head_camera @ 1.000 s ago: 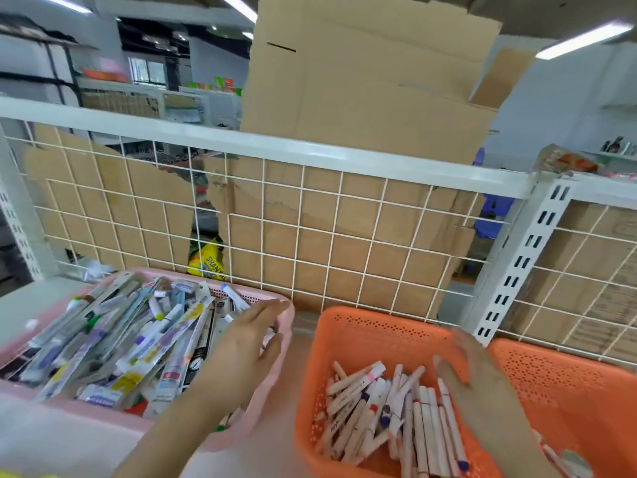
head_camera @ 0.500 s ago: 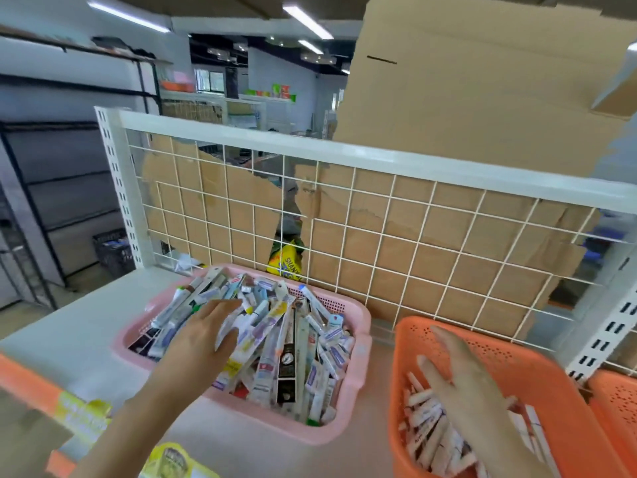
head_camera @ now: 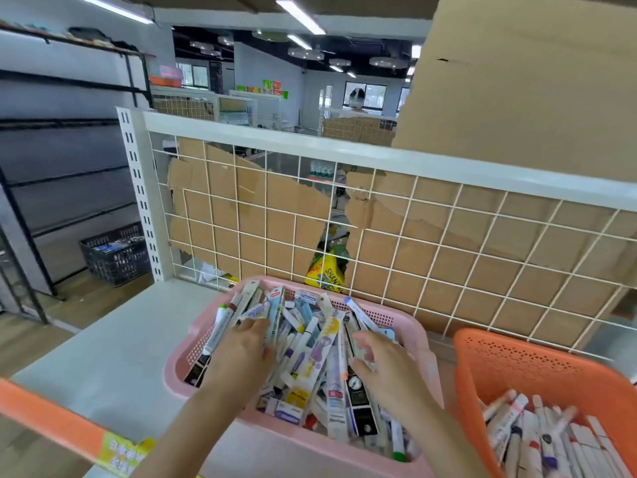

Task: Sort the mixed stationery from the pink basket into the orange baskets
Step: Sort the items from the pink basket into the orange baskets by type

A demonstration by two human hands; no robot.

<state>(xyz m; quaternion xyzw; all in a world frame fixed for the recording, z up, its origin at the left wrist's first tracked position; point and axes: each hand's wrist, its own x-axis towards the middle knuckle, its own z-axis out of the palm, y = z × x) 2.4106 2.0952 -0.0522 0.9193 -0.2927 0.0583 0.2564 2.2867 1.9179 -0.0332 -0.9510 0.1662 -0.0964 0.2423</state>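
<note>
The pink basket (head_camera: 403,322) sits on the white shelf, heaped with mixed stationery (head_camera: 310,343): boxed pens, markers and small packs. My left hand (head_camera: 238,357) lies palm down on the left side of the heap, fingers spread over the boxes. Over the right side of the heap is my right hand (head_camera: 389,370), fingers bent and touching the items; I cannot tell whether it holds any. To the right stands an orange basket (head_camera: 517,360) with several white markers (head_camera: 544,432) lying in it.
A white wire grid panel (head_camera: 379,236) backed by cardboard closes off the shelf behind the baskets. The white shelf top (head_camera: 113,353) extends left of the pink basket, with an orange price rail (head_camera: 51,419) along its front edge. A dark crate (head_camera: 113,253) stands on the floor at left.
My right hand has left the orange basket and now lies over the pink basket's heap. My left hand stayed on the heap, and my view swung further left.
</note>
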